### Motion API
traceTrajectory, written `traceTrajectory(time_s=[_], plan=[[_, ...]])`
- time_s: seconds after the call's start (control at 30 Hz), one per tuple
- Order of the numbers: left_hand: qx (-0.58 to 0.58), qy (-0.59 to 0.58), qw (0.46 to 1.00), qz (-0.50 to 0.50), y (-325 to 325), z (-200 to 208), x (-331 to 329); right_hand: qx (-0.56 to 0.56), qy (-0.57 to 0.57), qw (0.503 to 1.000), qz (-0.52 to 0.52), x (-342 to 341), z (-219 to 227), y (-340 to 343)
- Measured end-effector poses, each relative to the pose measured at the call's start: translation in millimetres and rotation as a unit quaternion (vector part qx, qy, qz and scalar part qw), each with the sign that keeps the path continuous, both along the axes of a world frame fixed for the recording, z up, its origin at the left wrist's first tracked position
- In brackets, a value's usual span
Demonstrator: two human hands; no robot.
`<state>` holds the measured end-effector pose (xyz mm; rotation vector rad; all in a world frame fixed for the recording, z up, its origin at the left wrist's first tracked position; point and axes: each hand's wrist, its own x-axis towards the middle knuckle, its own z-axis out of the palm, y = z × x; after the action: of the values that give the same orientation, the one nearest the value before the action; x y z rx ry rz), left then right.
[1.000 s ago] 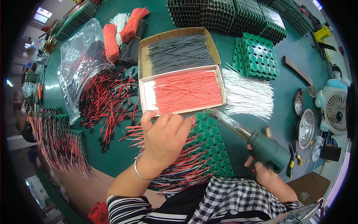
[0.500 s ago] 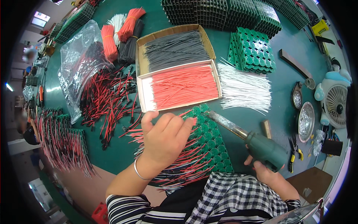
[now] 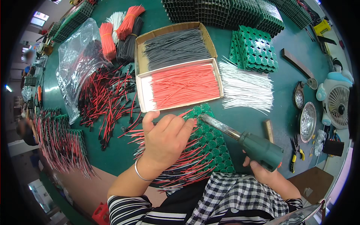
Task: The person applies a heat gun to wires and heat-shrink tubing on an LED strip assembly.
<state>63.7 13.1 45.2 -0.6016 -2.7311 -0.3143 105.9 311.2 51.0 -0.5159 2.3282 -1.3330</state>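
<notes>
In my right hand [image 3: 263, 171] is a green soldering gun [image 3: 260, 152], gripped by its handle from below. Its metal barrel points up and left, with the tip at the far part of a panel of round green circuit boards [image 3: 213, 144]. Close to that tip, my left hand [image 3: 167, 137] is closed, thumb and fingers bent, on a red wire [image 3: 194, 120] at the panel. The fingers hide part of the wire. Several red, black and white wires [image 3: 183, 165] trail from the panel under my left wrist.
Beyond the panel lie boxes of red wires [image 3: 185, 86] and grey wires [image 3: 176, 48], beside loose white wires [image 3: 247, 88]. Stacked green panels [image 3: 258, 48] stand behind. At right are a metal dish [image 3: 308, 122], pliers [image 3: 293, 155] and a fan [image 3: 336, 105]. Red-black leads [image 3: 107, 101] spread at left.
The soldering gun has moved left, bringing its tip closer to my left fingers. My right hand has shifted left with it. My left hand stays nearly in place.
</notes>
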Motion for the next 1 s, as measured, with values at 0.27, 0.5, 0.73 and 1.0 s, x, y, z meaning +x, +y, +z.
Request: traceTrajectory(time_s=[0.27,0.5,0.73,1.0], plan=[[0.001,-0.005,1.0,0.005,1,0,1,-0.013,-0.026,0.999,-0.029,-1,3,-4],[-0.003,-0.003,1.0,0.003,1,1,1,-0.073,-0.008,0.997,-0.027,5,-4,8],[-0.023,-0.006,1.0,0.001,-1,0,0,-0.176,-0.048,0.978,-0.098,9,-7,10],[0.007,-0.016,1.0,0.005,7,10,7,-0.128,-0.056,0.989,-0.055,11,-2,20]])
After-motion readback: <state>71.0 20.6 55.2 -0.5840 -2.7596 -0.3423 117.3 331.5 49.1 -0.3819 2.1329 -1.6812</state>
